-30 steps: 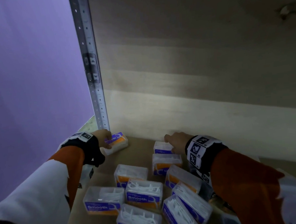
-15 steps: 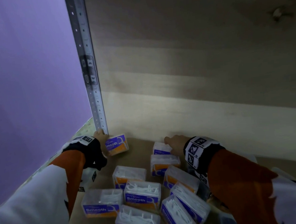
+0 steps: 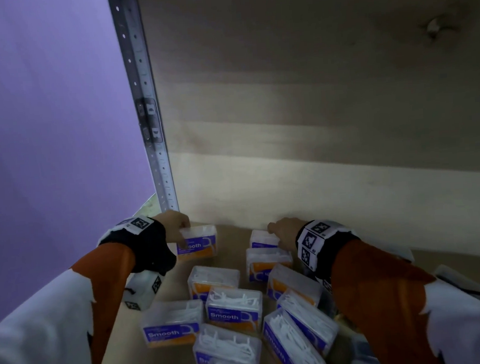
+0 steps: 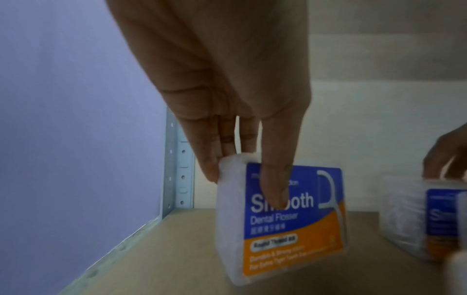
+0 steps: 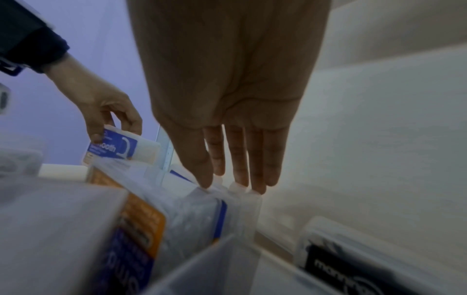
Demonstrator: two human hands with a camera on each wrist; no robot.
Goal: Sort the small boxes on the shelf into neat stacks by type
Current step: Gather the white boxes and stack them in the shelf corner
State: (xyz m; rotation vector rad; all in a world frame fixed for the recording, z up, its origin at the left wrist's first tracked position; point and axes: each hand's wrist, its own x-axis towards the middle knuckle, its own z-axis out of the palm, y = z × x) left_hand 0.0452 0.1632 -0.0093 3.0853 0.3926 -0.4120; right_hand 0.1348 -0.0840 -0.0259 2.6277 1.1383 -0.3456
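Observation:
Several clear "Smooth" dental flosser boxes [image 3: 233,310] with blue and orange labels lie jumbled on the wooden shelf [image 3: 231,239]. At the back left corner my left hand [image 3: 184,234] pinches one flosser box [image 3: 199,243] by its top. In the left wrist view my thumb [image 4: 275,191] lies on the label of this box [image 4: 290,219], which stands slightly tilted at the shelf surface. My right hand [image 3: 276,234] is at the back of the pile on another flosser box [image 3: 261,238]. The right wrist view shows this hand [image 5: 232,185] pinching that box's [image 5: 227,201] top edge.
A perforated metal upright [image 3: 149,117] stands at the shelf's back left corner, with a purple wall to its left. The wooden back panel [image 3: 316,148] rises right behind both hands. A clear box with a black label [image 5: 353,269] lies at the right of the pile.
My left hand has turned its flosser box from lying tilted to standing more upright and shifted it slightly right near the back corner. My right hand has stayed on its box.

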